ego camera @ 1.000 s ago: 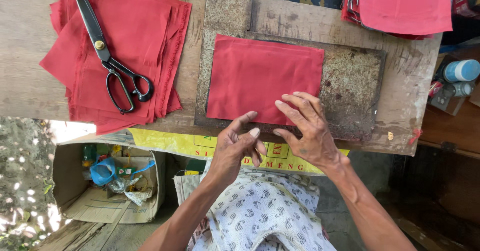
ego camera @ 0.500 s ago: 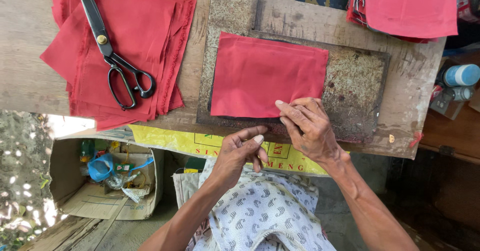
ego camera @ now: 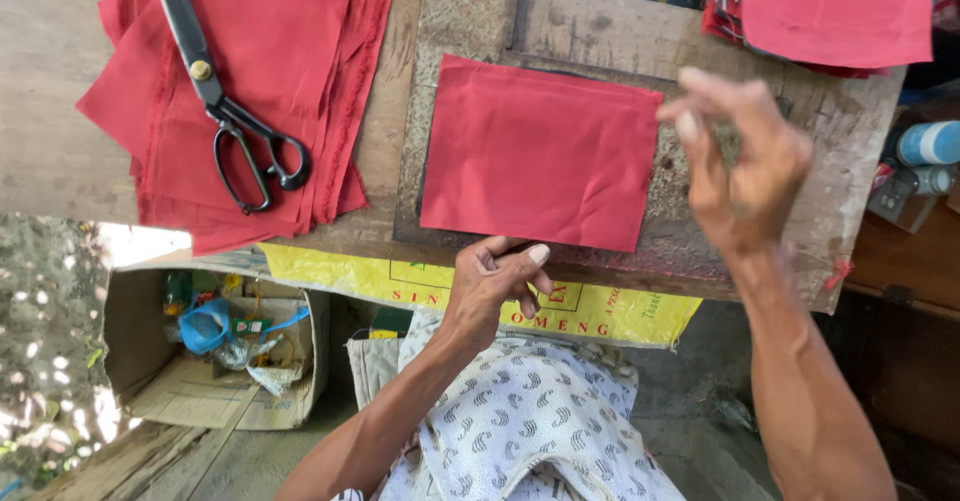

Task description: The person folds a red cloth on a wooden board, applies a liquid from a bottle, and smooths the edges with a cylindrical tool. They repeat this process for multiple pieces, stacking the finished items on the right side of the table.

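- Overhead, in the head view, a folded red cloth rectangle (ego camera: 540,153) lies flat on a worn grey cutting board (ego camera: 690,211) set on the wooden table (ego camera: 60,151).
- The left hand (ego camera: 492,286) rests at the near edge of the board, its fingers curled together just under the cloth's lower hem; I cannot tell whether the fingertips pinch the hem or only touch the board edge.
- The right hand (ego camera: 742,156) hangs in the air above the cloth's right edge, blurred, fingers drawn loosely together and holding nothing that shows.
- To the left, a stack of red cloth pieces (ego camera: 290,71) carries black-handled tailor's scissors (ego camera: 225,111); another red pile (ego camera: 835,11) sits at the far right corner.
- Below the table edge stand a cardboard box of odds and ends (ego camera: 220,351) and a yellow sack (ego camera: 600,306).
- Risk, as I judge it: with only the left hand near the hem, a sweep of the raised hand could drag the cloth askew or open its fold.
- The left stack overhangs the table edge, so a knock could tip the cloth and scissors toward the box.
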